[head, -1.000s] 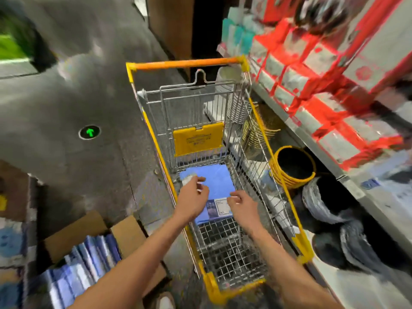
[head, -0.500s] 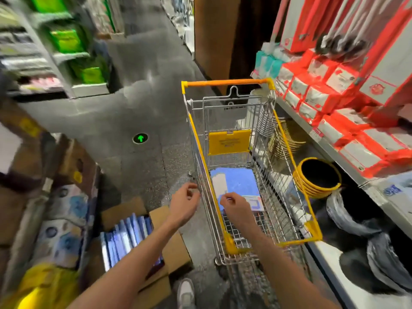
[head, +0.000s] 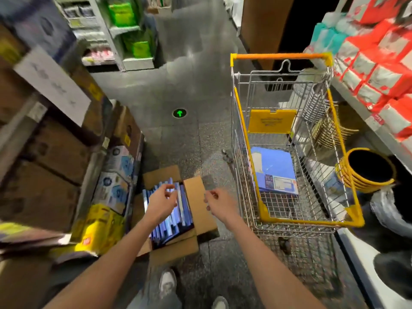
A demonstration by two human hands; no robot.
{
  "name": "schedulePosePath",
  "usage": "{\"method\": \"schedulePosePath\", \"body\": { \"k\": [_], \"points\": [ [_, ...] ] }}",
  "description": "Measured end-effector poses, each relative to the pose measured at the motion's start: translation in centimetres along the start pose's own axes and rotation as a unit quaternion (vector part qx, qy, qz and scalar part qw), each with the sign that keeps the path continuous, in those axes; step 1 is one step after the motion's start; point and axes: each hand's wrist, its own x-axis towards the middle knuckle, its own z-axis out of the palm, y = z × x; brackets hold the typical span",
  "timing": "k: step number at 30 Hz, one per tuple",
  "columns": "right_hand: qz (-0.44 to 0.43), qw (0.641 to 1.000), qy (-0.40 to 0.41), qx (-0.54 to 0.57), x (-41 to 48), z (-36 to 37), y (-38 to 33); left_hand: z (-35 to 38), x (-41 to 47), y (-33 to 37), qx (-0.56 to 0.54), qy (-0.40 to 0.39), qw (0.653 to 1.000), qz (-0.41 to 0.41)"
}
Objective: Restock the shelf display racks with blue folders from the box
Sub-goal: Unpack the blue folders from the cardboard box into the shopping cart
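An open cardboard box (head: pixel 197 210) on the floor holds several blue folders (head: pixel 182 210) standing on edge. My left hand (head: pixel 161 202) hovers over the folders with loosely curled fingers and holds nothing. My right hand (head: pixel 219 202) hangs above the box's right flap, fingers loosely curled, also holding nothing. A blue folder (head: pixel 274 169) with a white label lies flat on the bottom of the yellow-rimmed wire cart (head: pixel 245 134) to the right.
Stacked cartons and boxed goods (head: pixel 66 152) line the left side. Shelves of red-and-white packs (head: pixel 379 70) run along the right, with a yellow bucket (head: pixel 365 170) and wire baskets below. Grey floor with a green arrow marker (head: pixel 179 113) lies ahead. My shoes (head: pixel 167 284) are near the box.
Both hands left the folder lying in the cart and swung left to the box on the floor. The view turned left with them.
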Motion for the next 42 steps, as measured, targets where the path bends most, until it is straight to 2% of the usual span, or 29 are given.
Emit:
{"method": "schedulePosePath", "body": {
  "k": [5,13,16,19,21,24,27,32,37,42],
  "points": [
    [0.007,0.999,-0.044,-0.010,1.8,6.1,-1.8,-4.1,1.7,-5.1,-0.010,0.018,0.999,-0.041],
    [0.099,0.988,-0.110,-0.043,8.7,19.0,-4.7,-9.5,10.3,-15.8,-0.057,0.008,0.993,-0.100],
    [0.126,0.983,-0.108,-0.076,13.1,24.2,-3.8,-10.7,14.3,-20.1,-0.064,-0.012,0.987,-0.148],
    [0.162,0.981,-0.095,-0.053,17.2,28.0,-0.6,-11.1,17.7,-23.2,-0.055,-0.029,0.983,-0.175],
    [0.175,0.981,-0.078,-0.039,17.6,29.3,-2.8,-10.8,19.4,-25.1,-0.062,-0.046,0.979,-0.187],
    [0.197,0.978,-0.058,-0.027,19.7,31.6,-2.3,-9.5,21.9,-28.6,-0.059,-0.064,0.976,-0.201],
    [0.219,0.974,-0.058,-0.009,22.5,34.0,0.8,-7.6,24.2,-32.4,-0.047,-0.080,0.970,-0.225],
    [0.286,0.953,-0.058,0.085,26.8,37.8,6.2,-4.7,27.2,-37.3,-0.009,-0.082,0.966,-0.245],
    [0.315,0.943,-0.064,0.084,30.6,41.4,12.2,-0.5,30.7,-42.8,0.032,-0.082,0.958,-0.274],
    [0.334,0.931,-0.096,0.112,33.2,44.9,18.1,5.0,33.0,-48.0,0.046,-0.106,0.957,-0.265]
  ]
}}
